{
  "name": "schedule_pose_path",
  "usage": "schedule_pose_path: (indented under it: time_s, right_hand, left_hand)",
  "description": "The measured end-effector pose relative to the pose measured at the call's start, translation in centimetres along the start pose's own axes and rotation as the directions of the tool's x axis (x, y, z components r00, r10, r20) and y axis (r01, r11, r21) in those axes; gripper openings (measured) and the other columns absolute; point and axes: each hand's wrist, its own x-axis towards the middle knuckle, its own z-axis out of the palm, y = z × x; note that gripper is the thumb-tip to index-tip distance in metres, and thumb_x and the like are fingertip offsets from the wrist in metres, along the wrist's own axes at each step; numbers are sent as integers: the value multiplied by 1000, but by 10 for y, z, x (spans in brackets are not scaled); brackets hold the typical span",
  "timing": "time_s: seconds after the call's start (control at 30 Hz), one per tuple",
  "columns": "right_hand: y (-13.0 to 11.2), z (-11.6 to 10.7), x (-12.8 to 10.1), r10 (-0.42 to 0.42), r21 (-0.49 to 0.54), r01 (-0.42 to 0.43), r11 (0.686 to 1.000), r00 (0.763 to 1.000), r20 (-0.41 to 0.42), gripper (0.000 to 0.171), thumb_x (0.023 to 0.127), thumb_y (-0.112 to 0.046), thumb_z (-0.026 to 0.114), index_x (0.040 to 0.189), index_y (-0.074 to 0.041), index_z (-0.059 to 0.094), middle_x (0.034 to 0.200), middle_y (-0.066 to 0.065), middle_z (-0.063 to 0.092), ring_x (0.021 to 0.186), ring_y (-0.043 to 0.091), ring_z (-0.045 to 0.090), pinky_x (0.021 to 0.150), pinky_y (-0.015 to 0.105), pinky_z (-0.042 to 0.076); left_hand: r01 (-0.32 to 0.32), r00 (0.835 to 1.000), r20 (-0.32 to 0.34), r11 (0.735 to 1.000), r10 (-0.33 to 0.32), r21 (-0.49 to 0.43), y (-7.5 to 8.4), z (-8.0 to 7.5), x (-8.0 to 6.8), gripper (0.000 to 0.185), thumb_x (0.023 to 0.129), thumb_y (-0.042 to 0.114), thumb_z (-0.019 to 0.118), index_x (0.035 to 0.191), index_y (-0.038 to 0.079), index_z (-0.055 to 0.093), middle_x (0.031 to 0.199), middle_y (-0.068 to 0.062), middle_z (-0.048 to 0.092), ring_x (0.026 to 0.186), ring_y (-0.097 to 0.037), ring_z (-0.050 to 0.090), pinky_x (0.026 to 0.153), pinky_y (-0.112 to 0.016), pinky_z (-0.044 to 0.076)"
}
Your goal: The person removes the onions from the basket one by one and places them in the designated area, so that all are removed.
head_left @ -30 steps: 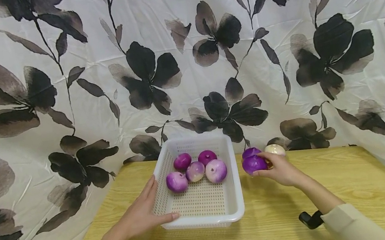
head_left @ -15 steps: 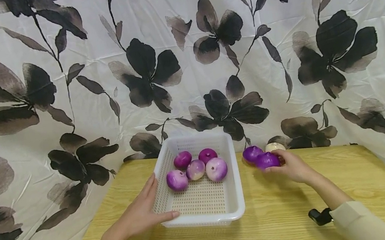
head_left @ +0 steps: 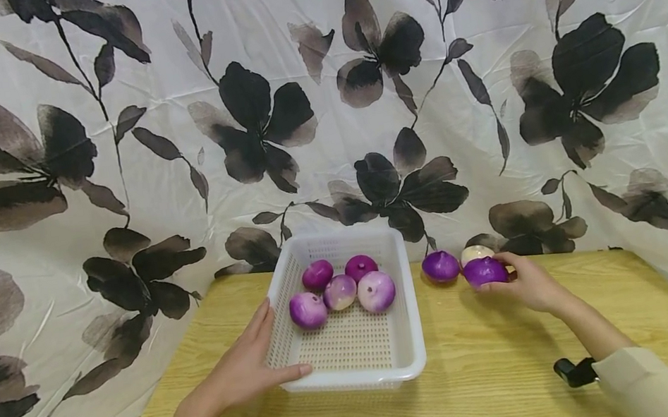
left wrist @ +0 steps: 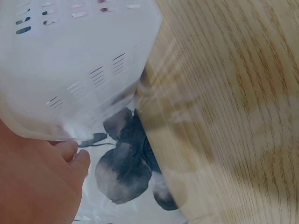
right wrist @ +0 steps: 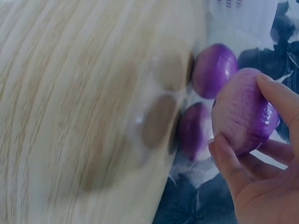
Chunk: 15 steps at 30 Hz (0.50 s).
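Observation:
My right hand [head_left: 520, 282] grips a purple onion [head_left: 484, 271] just above the wooden table [head_left: 491, 371], right of the white slotted basket [head_left: 409, 312]. In the right wrist view fingers and thumb curl round this onion [right wrist: 243, 112]. Beside it on the table lie another purple onion [head_left: 440, 266] and a pale onion [head_left: 473, 252]. Several purple onions [head_left: 375, 292] sit in the basket's far half. My left hand [head_left: 253, 366] holds the basket's near left corner, thumb along the front rim; the left wrist view shows that hand [left wrist: 37, 182] under the basket's rim [left wrist: 70, 60].
A flower-print cloth [head_left: 318, 97] hangs behind and to both sides of the table. The near half of the basket's floor is bare. Black clamps [head_left: 575, 372] sit at the table's front edge.
My right hand has carried the purple onion rightward, away from the basket and close to the pale onion. The left hand has stayed on the basket.

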Motion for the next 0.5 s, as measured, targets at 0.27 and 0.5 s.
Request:
schedule_pose_path:
  time_s: [0.27,0.5]
  right_hand:
    - [11,-9,-3,20,-20,-21,1000,999,-36,72,91,-30,80,137,15,49,128,37,59,103,42,66,86,52,59]
    - [22,-12,-6,31,-42,-33,999,998,-60,71,91,-30,80,136,15,50,126,38,59,102,43,66,86,53,58]
  left_hand:
    - [17,1000,12,1000,-17,-10,1,-2,0,132,74,80,71,162,-2,15,171,-18,2,152,-46,20,118,-64,28]
    - [13,1000,13,1000,-13,-15,0,-1,-1,132,75,79,72,162,-2,15,171,-19,2,152,-47,19,118,-65,27]
